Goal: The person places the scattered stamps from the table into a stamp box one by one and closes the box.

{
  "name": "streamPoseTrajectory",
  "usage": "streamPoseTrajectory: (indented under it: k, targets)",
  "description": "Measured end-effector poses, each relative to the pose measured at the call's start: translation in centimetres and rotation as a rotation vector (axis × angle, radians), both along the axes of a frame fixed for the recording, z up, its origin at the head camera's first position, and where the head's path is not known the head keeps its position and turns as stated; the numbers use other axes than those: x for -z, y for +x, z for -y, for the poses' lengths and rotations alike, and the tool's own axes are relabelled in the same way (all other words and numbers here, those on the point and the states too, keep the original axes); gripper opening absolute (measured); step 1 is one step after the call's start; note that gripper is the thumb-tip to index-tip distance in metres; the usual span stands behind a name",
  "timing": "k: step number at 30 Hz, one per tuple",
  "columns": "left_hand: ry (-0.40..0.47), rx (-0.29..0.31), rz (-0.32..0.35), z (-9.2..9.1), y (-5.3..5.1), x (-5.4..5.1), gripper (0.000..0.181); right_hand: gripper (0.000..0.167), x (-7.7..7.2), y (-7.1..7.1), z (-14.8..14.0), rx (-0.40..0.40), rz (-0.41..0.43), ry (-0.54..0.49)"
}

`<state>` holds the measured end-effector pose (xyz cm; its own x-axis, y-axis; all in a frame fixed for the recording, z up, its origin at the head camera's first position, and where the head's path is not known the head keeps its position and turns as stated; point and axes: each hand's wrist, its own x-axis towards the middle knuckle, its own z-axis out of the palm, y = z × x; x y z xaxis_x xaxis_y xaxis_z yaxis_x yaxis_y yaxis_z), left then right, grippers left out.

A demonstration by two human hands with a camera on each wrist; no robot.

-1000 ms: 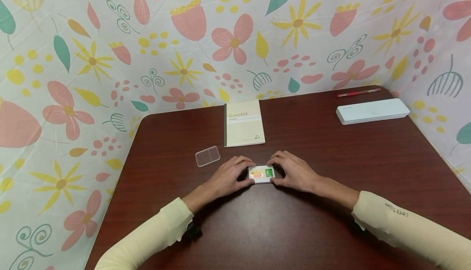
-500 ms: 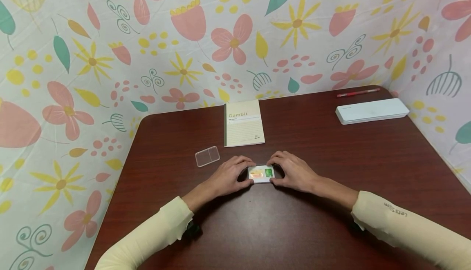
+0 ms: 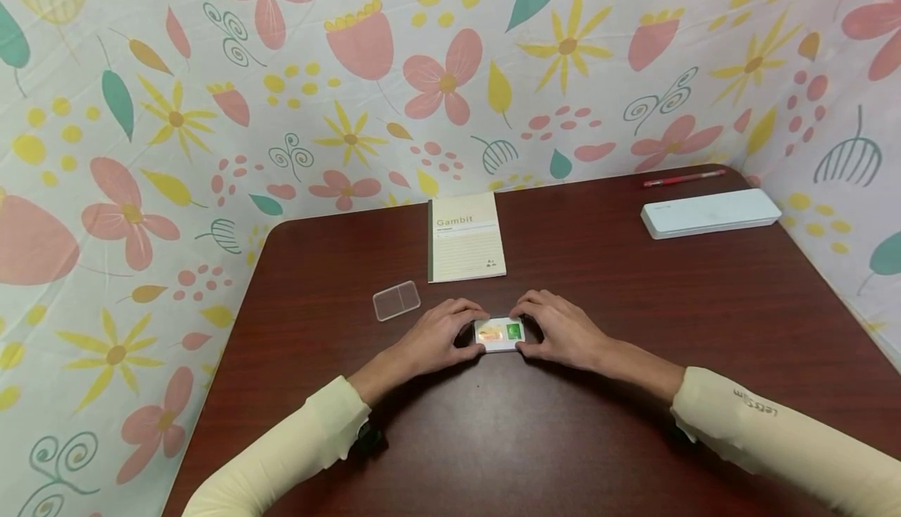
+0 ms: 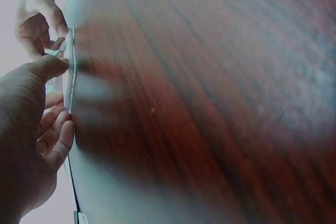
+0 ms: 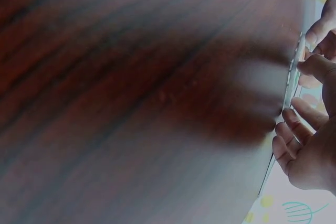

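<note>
Pinched at left end by left hand and at right end by right hand, both with fingers bent: flat white piece, just below frame centre. Noted to its upper left: clear plastic rectangle. Above: notebook. At upper right: pale box, red pen.

A long sleeve of pale cream-yellow fabric covered the left forearm at seven o'clock, ending in a rumpled cuff short of the bare left hand. A small blocky black object showed at that cuff's five o'clock. The matching pale cream-yellow fabric sleeve at four o'clock bore dark, upside-down lettering starting "Lets"; the right hand was bare.
</note>
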<state>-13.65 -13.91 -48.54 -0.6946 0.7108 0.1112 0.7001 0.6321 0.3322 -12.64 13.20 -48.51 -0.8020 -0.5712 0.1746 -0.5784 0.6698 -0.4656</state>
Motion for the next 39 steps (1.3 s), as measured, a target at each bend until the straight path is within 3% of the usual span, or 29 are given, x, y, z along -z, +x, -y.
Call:
streamPoseTrajectory:
  k: [39]
  targets:
    - [0.01, -0.005, -0.011, 0.08, 0.04, 0.43, 0.047, 0.038, 0.09, -0.08, -0.07, -0.011, -0.009, -0.027]
